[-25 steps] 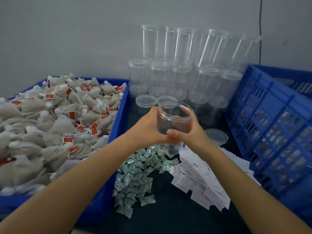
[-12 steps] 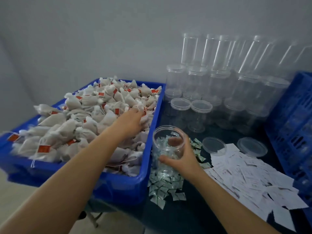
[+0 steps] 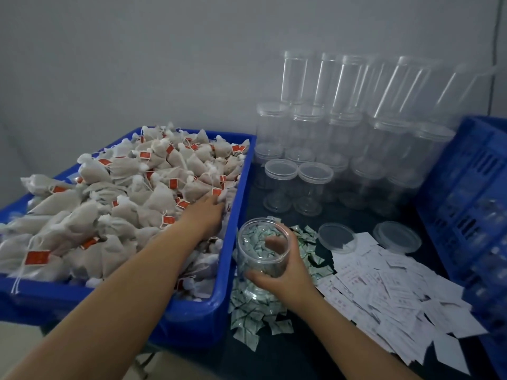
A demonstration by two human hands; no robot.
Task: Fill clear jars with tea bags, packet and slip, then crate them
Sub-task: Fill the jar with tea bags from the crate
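My right hand (image 3: 285, 272) grips an open, empty clear jar (image 3: 262, 250) standing on the dark table over a heap of small green-white packets (image 3: 255, 316). My left hand (image 3: 207, 212) reaches into the blue bin (image 3: 192, 322) and lies on the pile of beige tea bags with red tags (image 3: 123, 204) near the bin's right wall; its fingertips are buried among the bags, so a grasp is not visible. White paper slips (image 3: 395, 292) are spread to the right of the jar.
Stacks of lidded clear jars (image 3: 351, 138) stand against the grey wall behind. Two loose lids (image 3: 336, 237) (image 3: 397, 237) lie on the table. A blue slatted crate (image 3: 466, 201) with jars inside stands at the right edge.
The jar came down from between both hands onto the packet heap. My left hand let go and moved left into the tea-bag bin. My view turned left.
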